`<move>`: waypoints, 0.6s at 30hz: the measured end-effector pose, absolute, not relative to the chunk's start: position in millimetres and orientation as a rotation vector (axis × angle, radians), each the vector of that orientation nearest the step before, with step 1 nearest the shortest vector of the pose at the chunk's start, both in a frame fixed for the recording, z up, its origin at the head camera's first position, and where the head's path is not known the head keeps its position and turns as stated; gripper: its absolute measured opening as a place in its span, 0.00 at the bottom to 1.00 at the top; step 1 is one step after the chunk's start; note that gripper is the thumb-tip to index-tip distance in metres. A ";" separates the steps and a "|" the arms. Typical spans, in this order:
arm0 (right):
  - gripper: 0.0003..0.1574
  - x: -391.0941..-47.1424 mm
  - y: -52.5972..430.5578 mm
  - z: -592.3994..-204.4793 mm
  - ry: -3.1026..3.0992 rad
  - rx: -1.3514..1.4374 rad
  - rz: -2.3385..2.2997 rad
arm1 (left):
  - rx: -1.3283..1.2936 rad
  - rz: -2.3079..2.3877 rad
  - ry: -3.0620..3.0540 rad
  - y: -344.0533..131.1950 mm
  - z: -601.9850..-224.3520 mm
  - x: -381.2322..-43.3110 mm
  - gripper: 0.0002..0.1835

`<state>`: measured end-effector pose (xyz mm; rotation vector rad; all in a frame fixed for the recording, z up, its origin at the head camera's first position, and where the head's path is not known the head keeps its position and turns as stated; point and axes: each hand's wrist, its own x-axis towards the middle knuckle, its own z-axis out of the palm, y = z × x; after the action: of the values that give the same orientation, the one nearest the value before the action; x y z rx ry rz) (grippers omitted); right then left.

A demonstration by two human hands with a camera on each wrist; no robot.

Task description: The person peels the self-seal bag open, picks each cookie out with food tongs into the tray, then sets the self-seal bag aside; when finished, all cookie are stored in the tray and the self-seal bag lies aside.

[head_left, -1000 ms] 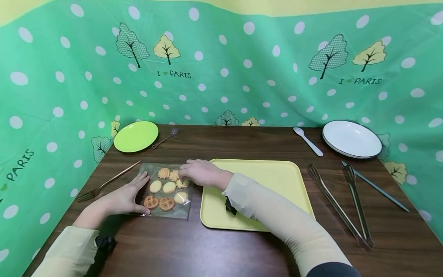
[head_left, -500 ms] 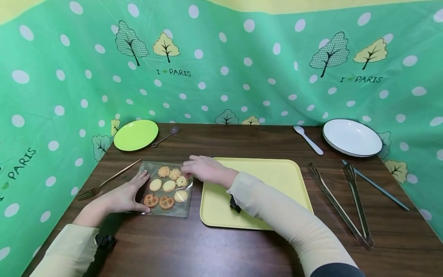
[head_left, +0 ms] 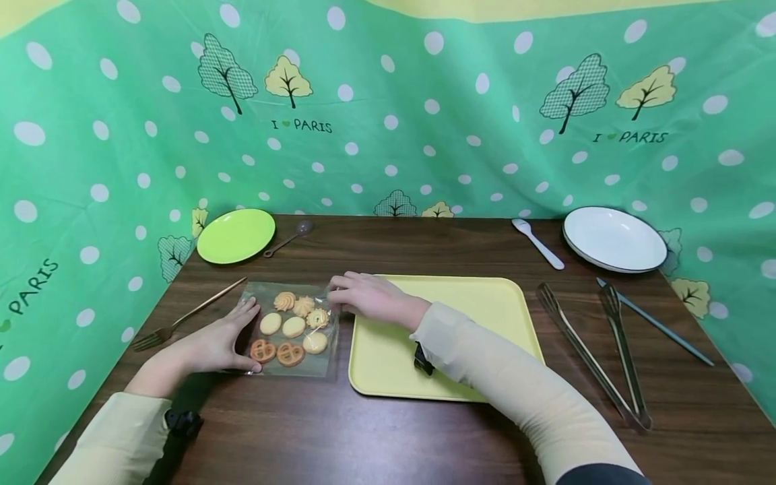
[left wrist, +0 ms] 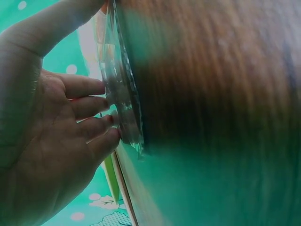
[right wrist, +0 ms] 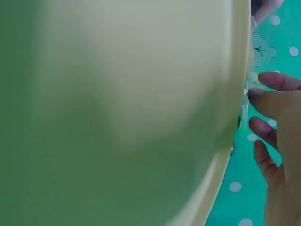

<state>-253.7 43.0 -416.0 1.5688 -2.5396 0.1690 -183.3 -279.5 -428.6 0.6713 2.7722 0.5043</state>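
Observation:
A clear plastic bag of cookies (head_left: 281, 343) lies flat on the table, several round, swirled and pretzel-shaped cookies showing through it. My left hand (head_left: 219, 340) touches its left side with thumb and fingers spread, the fingers extended. In the left wrist view, the fingertips of this left hand (left wrist: 66, 117) meet the bag's shiny edge (left wrist: 123, 89). At the bag's upper right corner, the thumb and fingers of my right hand (head_left: 370, 296) pinch the plastic. In the right wrist view, thumb and index finger of the right hand (right wrist: 282, 113) come together at the clear film.
A yellow tray (head_left: 467, 303) lies under the right forearm, close to the bag. A fork (head_left: 182, 318), green plate (head_left: 236, 236) and brown spoon (head_left: 289, 239) lie to the left. To the right are tongs (head_left: 582, 350), a white spoon (head_left: 538, 244), blue stick (head_left: 657, 322) and white plate (head_left: 615, 237).
My right hand has moved right, off the cookies to the bag's upper right edge, and the plastic there has shifted right with it. The left hand has stayed in place.

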 end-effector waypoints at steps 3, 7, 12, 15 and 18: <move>0.24 -255.2 37.6 -413.4 -2.548 1.575 0.154 | 0.676 0.508 2.770 -279.6 -428.2 -183.7 0.65; 0.27 -258.7 30.1 -412.7 -2.593 1.547 0.146 | 0.677 0.502 2.767 -279.8 -431.4 -183.7 0.65; 0.10 -264.6 23.6 -413.8 -2.578 1.530 0.156 | 0.669 0.497 2.771 -281.1 -432.6 -182.9 0.65; 0.04 -267.7 22.5 -412.8 -2.527 1.527 0.142 | 0.671 0.512 2.767 -280.9 -430.0 -182.6 0.65; 0.05 -269.0 24.3 -409.9 -2.483 1.534 0.126 | 0.676 0.523 2.760 -280.7 -427.4 -182.7 0.65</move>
<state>-269.0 24.3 -409.9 1.5339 -2.4829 0.1260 -182.7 -280.7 -427.4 0.6763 2.7596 0.5230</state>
